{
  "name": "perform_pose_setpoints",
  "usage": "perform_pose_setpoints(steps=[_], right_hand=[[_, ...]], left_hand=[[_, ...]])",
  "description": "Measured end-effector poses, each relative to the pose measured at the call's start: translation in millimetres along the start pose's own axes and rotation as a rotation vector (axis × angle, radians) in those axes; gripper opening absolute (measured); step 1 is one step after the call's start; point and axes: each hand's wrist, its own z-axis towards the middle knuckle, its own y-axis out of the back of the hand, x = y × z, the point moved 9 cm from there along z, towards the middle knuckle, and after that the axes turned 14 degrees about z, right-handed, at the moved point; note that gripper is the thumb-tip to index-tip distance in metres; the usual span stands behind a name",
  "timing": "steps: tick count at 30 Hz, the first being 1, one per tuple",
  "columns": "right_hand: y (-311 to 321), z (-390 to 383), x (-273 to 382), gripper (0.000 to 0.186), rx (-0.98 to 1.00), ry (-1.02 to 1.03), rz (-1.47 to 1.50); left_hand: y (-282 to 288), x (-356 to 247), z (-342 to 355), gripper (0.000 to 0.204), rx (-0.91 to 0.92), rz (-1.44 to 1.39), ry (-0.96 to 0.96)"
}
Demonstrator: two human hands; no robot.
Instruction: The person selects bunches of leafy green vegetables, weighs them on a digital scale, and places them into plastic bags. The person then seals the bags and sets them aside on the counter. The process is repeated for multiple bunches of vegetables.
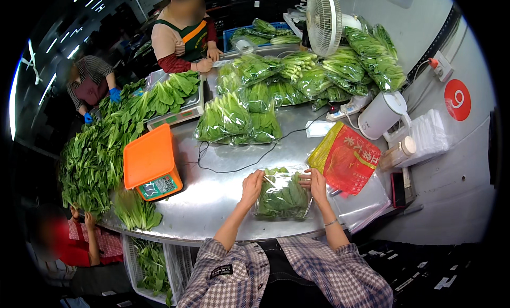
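While both hands' fingers seemingly pinch it, the clear bag of greens [281, 197] lies on the steel table [212, 196].

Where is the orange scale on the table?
In the head view the orange scale sits on the person's left side of the metal table, beside the big heap of loose leafy greens and left of the left hand.

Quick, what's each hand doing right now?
Left hand: closed, pinching the top left corner of the clear bag of greens.
Right hand: closed, pinching the bag's top right corner.
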Motion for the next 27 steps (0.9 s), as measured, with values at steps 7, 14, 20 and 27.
perform_pose_setpoints(steps=[7,14,20,27], right_hand=[[5.2,25.2,-19.2,0.030,-0.102,-0.028,-0.333],[0.2,31.9,-5.8,0.024,-0.198,0.163,-1.306],[-72.7,-38.4,72.5,0.039,-0.033,0.602,-0.908],[-61.6,-2.3,-10.6,0.060,0.233,0.343,-1.079]], left_hand=[[-38.7,42.9,8.0,0.034,0.000,0.006,0.249],[-35.2,18.6,9.4,0.034,0.009,0.577,0.142],[-33.6,32.0,6.8,0.033,-0.052,0.657,0.102],[16.6,15.4,-4.4,0.037,-0.259,0.291,0.211]])
